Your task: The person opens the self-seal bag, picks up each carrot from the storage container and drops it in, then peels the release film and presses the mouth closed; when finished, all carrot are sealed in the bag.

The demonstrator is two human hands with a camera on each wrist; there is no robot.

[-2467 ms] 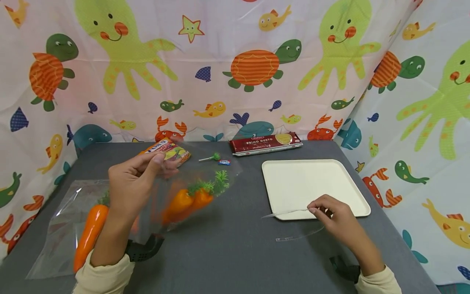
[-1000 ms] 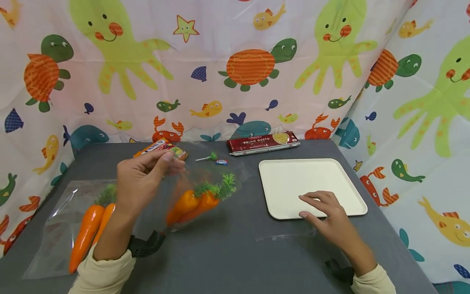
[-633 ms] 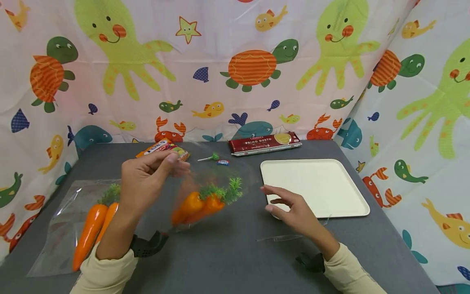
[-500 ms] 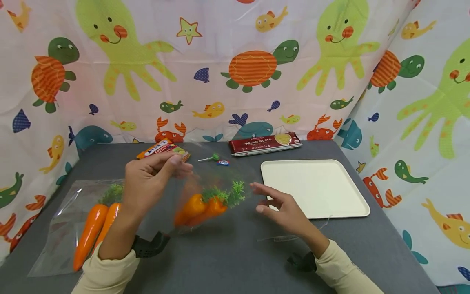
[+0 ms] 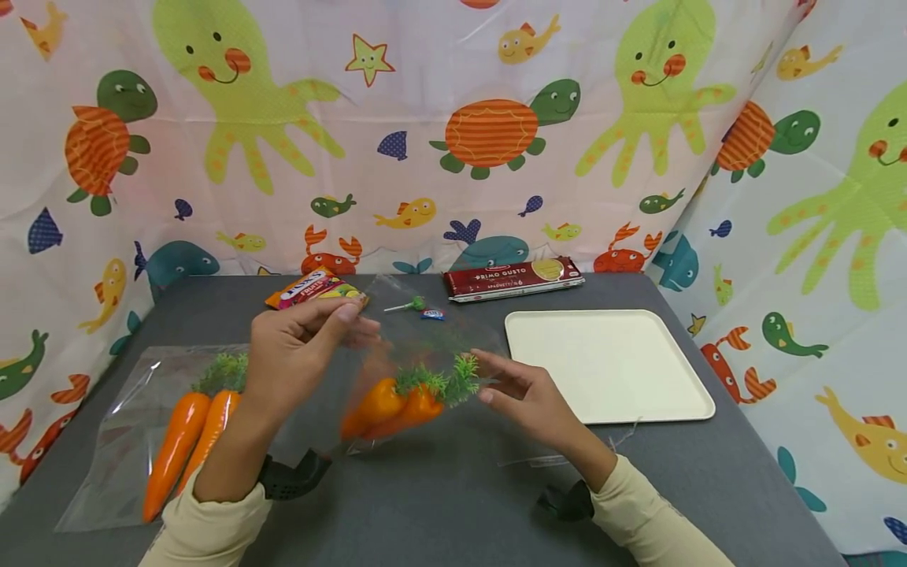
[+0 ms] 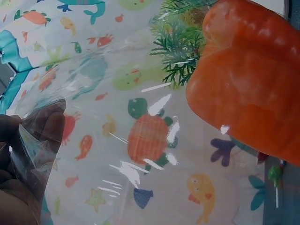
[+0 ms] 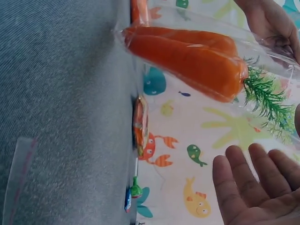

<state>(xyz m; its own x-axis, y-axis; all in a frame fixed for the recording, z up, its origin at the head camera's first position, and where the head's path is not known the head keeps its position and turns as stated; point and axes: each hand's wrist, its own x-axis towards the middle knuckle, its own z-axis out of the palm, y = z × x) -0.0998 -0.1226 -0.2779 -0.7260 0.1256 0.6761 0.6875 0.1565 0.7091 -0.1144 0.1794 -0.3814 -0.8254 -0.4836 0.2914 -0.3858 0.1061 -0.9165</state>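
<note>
White tray (image 5: 609,366), spaghetti box (image 5: 512,278), lollipop (image 5: 405,305), candy packet (image 5: 314,288), grey table (image 5: 439,496)

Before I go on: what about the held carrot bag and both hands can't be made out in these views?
- Whether the right hand touches the clear bag: head view, the film is see-through; right wrist view shows only straight fingers.
- Left hand grip: left wrist view, glare and an edge hide the fingers.
- Bag opening: no view shows it.
- Carrots tips: left wrist view, cut off.
</note>
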